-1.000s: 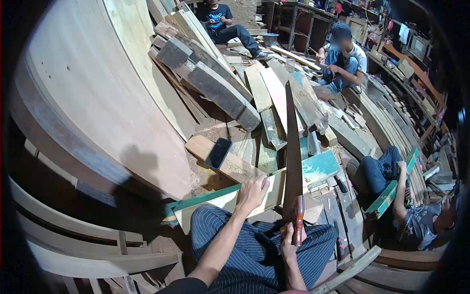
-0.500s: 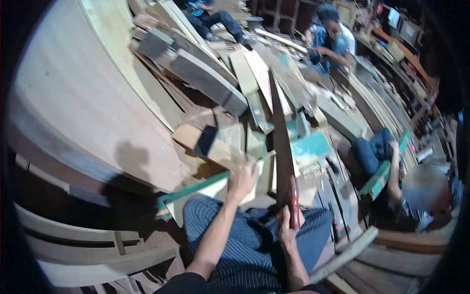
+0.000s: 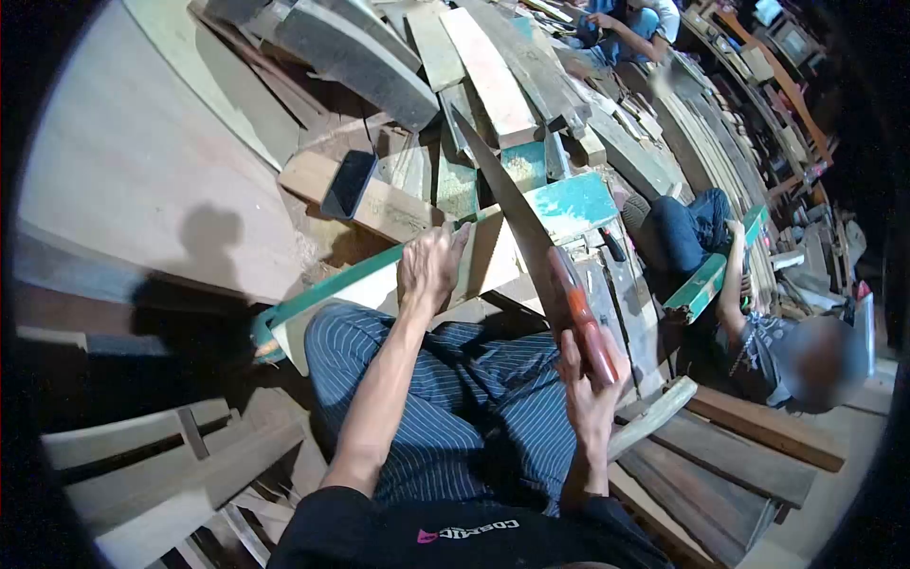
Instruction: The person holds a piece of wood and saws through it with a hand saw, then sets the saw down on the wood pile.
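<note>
My right hand (image 3: 588,394) is closed round the reddish-brown handle of a handsaw (image 3: 517,209). The saw's long dark blade slants up and to the left, crossing over the right part of a wooden board with a green edge (image 3: 332,284). That board lies across in front of my striped trousers, its left end above my knee. My left hand (image 3: 431,268) grips its green edge, left of the blade, with the thumb pointing toward the saw.
A dark phone (image 3: 348,185) rests on a wood block (image 3: 393,207) beyond my left hand. A large curved panel (image 3: 142,161) fills the left side. Timber offcuts (image 3: 488,71) are piled ahead. At right, a person (image 3: 758,351) holds a green piece (image 3: 706,284); another person (image 3: 630,28) sits farther back.
My left hand has closed on the board's green edge. The saw has tipped from nearly upright to slanting left, its handle now farther right. The view has shifted downward.
</note>
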Demonstrator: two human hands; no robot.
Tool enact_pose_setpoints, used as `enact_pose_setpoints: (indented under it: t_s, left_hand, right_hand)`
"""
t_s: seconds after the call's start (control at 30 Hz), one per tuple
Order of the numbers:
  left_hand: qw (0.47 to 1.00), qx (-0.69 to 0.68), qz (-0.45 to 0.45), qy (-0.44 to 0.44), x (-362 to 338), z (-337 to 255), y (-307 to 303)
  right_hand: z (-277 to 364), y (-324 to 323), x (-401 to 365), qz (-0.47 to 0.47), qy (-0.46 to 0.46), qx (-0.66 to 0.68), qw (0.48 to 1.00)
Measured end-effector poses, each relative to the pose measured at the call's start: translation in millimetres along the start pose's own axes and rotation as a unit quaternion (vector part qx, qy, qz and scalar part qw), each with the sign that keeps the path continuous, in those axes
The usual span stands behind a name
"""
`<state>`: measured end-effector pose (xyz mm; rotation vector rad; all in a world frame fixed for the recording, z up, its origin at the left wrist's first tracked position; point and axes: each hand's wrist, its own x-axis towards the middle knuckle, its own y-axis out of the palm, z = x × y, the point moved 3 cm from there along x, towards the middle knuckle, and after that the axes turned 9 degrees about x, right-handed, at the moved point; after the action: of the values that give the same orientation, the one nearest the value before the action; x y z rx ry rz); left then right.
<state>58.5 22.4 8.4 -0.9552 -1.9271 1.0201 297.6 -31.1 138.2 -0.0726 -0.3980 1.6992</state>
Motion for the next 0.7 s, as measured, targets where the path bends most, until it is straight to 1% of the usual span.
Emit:
enact_pose_setpoints:
  t_s: [0.03,0.1,0.13,0.17,0.23,0.27,0.3,0.33,0.37,0.43,0.47,0.5,0.53,0.57,0.6,0.63,0.67,0.7]
  left_hand:
    - [1.0,-0.003,0.009,-0.006,-0.4,0.3,-1.1]
    - [1.0,-0.018,0.002,-0.006,-1.0,4.3,5.6]
    - [1.0,-0.025,0.0,-0.005,-1.9,4.8,5.5]
    - [0.998,-0.044,-0.032,0.024,-2.4,4.5,2.9]
    - [0.999,-0.044,-0.017,0.016,-1.7,5.1,6.1]
    - [0.998,-0.046,-0.03,0.02,-1.9,4.5,6.7]
    - [0.998,-0.047,-0.045,0.024,-1.8,4.3,7.6]
    - [0.997,-0.047,-0.06,0.029,-1.8,4.1,7.2]
    - [0.996,-0.052,-0.062,0.026,-2.2,4.2,6.2]
    - [0.996,-0.06,-0.066,0.025,-3.4,4.4,3.0]
    - [0.997,-0.064,-0.045,0.011,-2.1,4.5,4.3]
    - [0.997,-0.059,-0.049,0.012,-2.8,4.4,4.6]
    - [0.997,-0.056,-0.052,0.011,-4.4,4.4,4.7]
    - [0.997,-0.053,-0.057,0.01,-4.6,5.0,5.2]
    - [0.996,-0.051,-0.074,0.029,-3.6,6.6,10.5]
    - [0.996,-0.047,-0.064,0.034,-4.2,5.4,7.8]
    - [0.997,-0.042,-0.054,0.037,-5.0,4.7,4.9]
    - [0.998,-0.038,-0.045,0.038,-5.7,4.8,3.5]
  right_hand:
    - [5.0,-2.5,-8.0,-0.018,0.02,0.018,0.999]
    - [5.1,-18.9,-23.4,-0.032,-0.002,-0.006,0.999]
    - [14.2,-25.4,-28.1,-0.027,0.023,-0.05,0.998]
    - [23.4,-31.8,-32.6,-0.019,0.046,-0.093,0.994]
    - [20.4,-26.6,-33.2,-0.015,0.109,0.011,0.994]
    - [15.6,-20.3,-29.9,0.0,0.09,-0.004,0.996]
    - [13.7,-7.5,-22.3,-0.004,0.052,-0.041,0.998]
    - [5.0,3.3,-11.7,0.022,0.039,-0.04,0.998]
    - [-4.7,15.1,0.4,0.047,0.025,-0.037,0.998]
    - [-13.5,43.5,28.6,0.062,-0.052,-0.05,0.995]
    - [-19.3,56.0,41.8,0.06,-0.077,-0.032,0.995]
    - [-22.7,63.5,52.0,0.058,-0.102,-0.016,0.993]
    - [-26.8,61.5,59.1,0.089,-0.065,-0.064,0.992]
    - [-24.8,57.1,60.6,0.088,-0.067,-0.049,0.993]
    - [-21.2,50.4,57.0,0.063,-0.077,-0.056,0.993]
    - [-14.8,41.9,48.9,0.039,-0.087,-0.062,0.994]
    - [-4.0,27.5,37.6,0.077,-0.02,-0.006,0.997]
    - [9.8,15.0,23.5,0.071,0.021,-0.048,0.996]
